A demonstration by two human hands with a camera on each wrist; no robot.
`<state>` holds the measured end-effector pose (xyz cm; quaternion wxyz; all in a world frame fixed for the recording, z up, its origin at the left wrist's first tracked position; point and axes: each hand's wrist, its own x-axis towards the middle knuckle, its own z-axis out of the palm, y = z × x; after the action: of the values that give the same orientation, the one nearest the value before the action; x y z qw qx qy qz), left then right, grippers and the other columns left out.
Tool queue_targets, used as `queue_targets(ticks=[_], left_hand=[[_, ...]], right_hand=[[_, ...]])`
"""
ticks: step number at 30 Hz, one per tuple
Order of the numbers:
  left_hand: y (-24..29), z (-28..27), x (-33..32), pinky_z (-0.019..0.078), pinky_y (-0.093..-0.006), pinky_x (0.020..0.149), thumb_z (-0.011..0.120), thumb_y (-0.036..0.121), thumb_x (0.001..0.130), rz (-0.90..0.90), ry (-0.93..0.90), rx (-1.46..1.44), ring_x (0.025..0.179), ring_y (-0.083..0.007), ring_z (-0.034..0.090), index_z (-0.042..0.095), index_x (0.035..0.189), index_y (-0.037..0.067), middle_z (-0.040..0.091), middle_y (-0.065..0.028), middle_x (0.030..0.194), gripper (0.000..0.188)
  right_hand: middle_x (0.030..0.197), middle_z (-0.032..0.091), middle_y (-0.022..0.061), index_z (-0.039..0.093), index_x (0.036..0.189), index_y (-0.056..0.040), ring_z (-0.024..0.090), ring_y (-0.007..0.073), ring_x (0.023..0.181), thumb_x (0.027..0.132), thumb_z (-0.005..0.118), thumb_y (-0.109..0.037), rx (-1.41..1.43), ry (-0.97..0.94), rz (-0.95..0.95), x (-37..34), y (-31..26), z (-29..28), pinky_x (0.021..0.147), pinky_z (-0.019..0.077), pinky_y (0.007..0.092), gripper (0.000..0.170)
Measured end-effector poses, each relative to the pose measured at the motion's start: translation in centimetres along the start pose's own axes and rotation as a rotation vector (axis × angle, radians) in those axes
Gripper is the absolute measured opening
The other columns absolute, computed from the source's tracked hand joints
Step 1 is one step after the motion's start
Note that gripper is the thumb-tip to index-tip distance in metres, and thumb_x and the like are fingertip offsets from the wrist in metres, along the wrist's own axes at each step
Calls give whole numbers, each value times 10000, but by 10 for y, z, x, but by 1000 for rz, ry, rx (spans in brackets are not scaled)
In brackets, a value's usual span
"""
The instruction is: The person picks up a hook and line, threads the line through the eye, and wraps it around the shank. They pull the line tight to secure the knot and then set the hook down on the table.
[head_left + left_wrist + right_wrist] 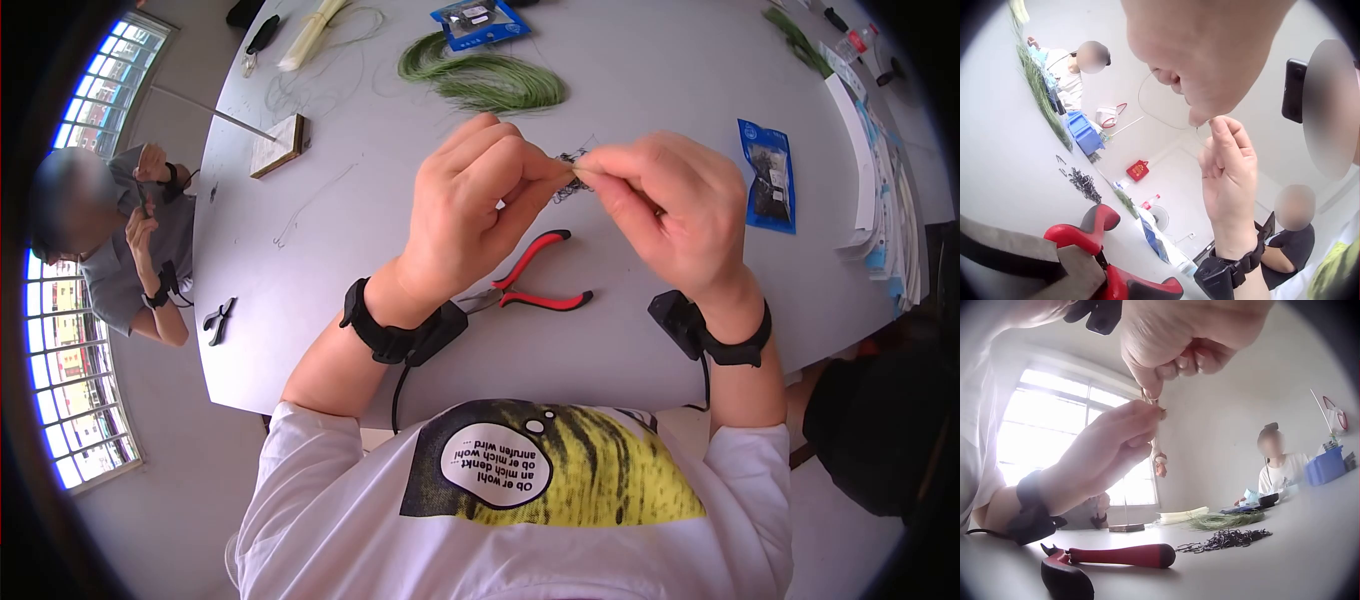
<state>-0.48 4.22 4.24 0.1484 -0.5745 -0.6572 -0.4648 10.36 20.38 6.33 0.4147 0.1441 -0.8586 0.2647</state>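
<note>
My left hand [480, 195] and right hand [675, 200] meet above the table, thumb and forefinger of each pinched together, tips almost touching. A thin, pale strand [1140, 100] loops out from the left hand to the pinched fingertips in the left wrist view. At the tips sits a tiny dark piece, mostly covered by the fingers; I cannot tell what it is. Behind the hands lies a pile of small dark hook-like pieces [1232, 539], partly hidden in the head view. Pliers with red and black handles [545, 300] rest spread on the table below the hands.
A bundle of green strands [480, 92] lies at the back, beside a blue packet [480, 22]. Another blue packet [768, 178] is at right. Leftward are a wooden block [277, 147] with a rod, pale strands [312, 35], small black pliers [220, 320] and a seated person [150, 240].
</note>
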Motion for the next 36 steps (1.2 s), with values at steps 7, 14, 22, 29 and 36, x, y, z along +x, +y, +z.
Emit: queue_targets(ticks=[7, 14, 22, 29, 36], left_hand=[[2, 3, -1, 329, -318, 500, 766, -8, 716, -59, -28, -88, 564, -183, 421, 596, 742, 41, 483, -28, 625, 179], [3, 1, -1, 331, -311, 501, 783, 13, 709, -19, -19, -61, 565, -173, 424, 611, 744, 53, 484, -17, 621, 180], [5, -2, -1, 339, -289, 507, 784, 3, 712, -15, 62, -48, 569, -154, 425, 651, 773, 63, 507, -3, 630, 158], [8, 7, -8, 341, -229, 533, 686, 43, 883, -528, 211, -756, 617, -58, 408, 624, 889, 31, 517, 52, 711, 64], [-8, -8, 2, 342, -212, 680, 573, 222, 985, -880, 424, -1127, 719, -47, 369, 563, 941, 104, 413, 59, 774, 126]], right_hand=[[628, 580, 19, 652, 838, -44, 495, 75, 511, 800, 710, -6, 244, -29, 358, -8, 5, 3, 475, 370, 221, 79], [644, 586, -34, 660, 882, -3, 466, 2, 569, 885, 669, -68, 600, -54, 602, -14, 9, 16, 529, 372, 184, 65], [717, 616, -37, 657, 904, -2, 505, -3, 641, 914, 644, -114, 982, -77, 805, -17, 5, 27, 580, 382, 159, 113], [642, 571, -60, 646, 854, -17, 456, 0, 578, 889, 645, -81, 898, -136, 803, -19, -1, 28, 524, 351, 189, 73], [653, 585, 45, 590, 741, -79, 583, 232, 552, 761, 683, -46, 241, -247, 337, -18, -18, 38, 490, 441, 329, 101]])
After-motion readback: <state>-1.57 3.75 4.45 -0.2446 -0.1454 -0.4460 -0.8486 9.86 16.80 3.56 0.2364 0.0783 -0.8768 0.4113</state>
